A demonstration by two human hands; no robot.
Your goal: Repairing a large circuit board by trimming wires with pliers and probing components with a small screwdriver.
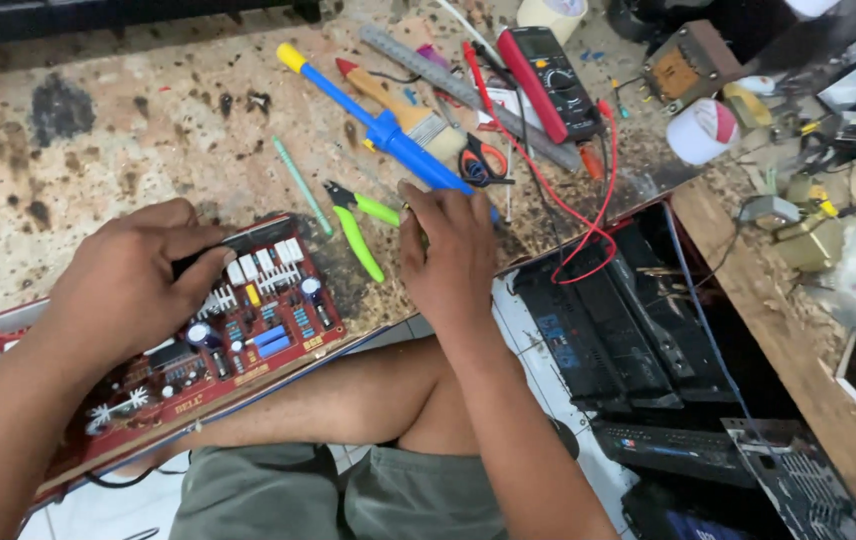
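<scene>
Two hands on worktop: left hand (133, 285) grips red board (218, 340) at near-left edge; right hand (448, 250) pinches blue tool (388, 130). Risk: overhanging board tips if grip loosens.

Circuit board (248, 325) under left hand (133, 285), pliers (360, 228) right of it, multimeter (548, 82) behind, perhaps overlying ruler (448, 82)

The left hand (128, 285) comes in from the lower left, forearm bare, palm down, its fingers curled and pressing downward, thumb tucked toward the fingertips. The right hand (448, 255) reaches up from the bottom centre on a bare forearm, wrist straight, back of the hand upward, fingers bent in a loose closing grip. Bare knees show below, between the arms.
</scene>
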